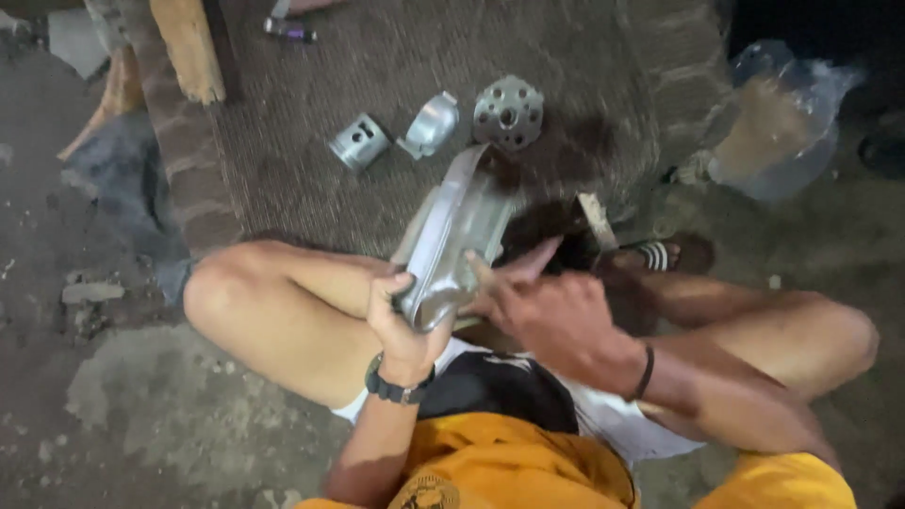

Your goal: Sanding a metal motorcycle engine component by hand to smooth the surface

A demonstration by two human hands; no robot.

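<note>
At the far left, a wooden plank (189, 47) leans over the edge of the brown woven mat (377, 57) spread in front of you. On that mat, a short metal cylinder with side holes (359, 141) lies beside a curved shiny metal cover (431, 123), and just right of them sits a round metal flange with holes (508, 113); the three are near each other but apart.

You sit on the ground with knees raised. Your left hand (401, 316), a dark watch (396, 387) on its wrist, is closed around the lower end of a long silver metal casing (452, 240), thumb and fingers wrapped on its edge. The casing stands tilted between your knees, its upper end pointing toward the flange. Your right hand (542, 306), blurred, lies against the casing's right side with fingers spread rather than curled; whether it truly grips is hard to tell.

Further right, a striped sandal (660, 254) rests on the ground, and a crumpled clear plastic bag (778, 118) lies beyond it.
</note>
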